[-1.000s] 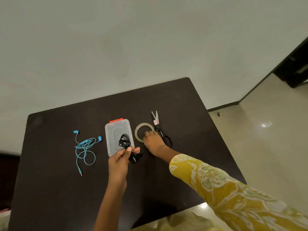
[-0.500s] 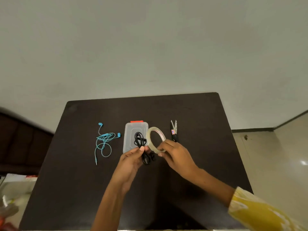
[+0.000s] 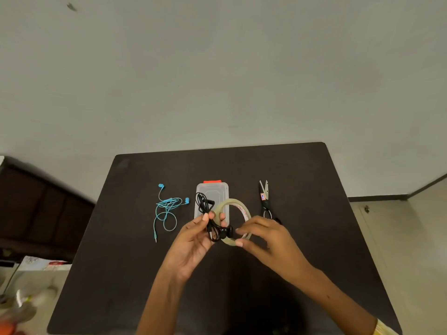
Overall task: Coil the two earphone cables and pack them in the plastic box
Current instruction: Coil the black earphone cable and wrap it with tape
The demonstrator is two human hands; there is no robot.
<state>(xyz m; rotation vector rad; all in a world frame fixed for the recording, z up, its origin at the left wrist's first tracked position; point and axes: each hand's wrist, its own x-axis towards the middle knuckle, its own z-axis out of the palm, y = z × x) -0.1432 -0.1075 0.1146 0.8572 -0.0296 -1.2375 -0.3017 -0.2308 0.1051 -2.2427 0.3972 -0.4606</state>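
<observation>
From the head view, my left hand [image 3: 193,240] pinches the coiled black earphone cable [image 3: 208,213] just in front of the clear plastic box [image 3: 223,192], the bundle's long axis running toward the box. My right hand [image 3: 268,238] grasps the roll of clear tape [image 3: 235,201], touching the bundle's near end — so the tape sits right of the cable and both grips are occupied. The blue earphone cable [image 3: 167,209] lies loose on the desk [image 3: 302,238], left of the box; the scissors [image 3: 264,199] lie right of it. I cannot make out the tape's free end, and the hands hide the box's near edge.
</observation>
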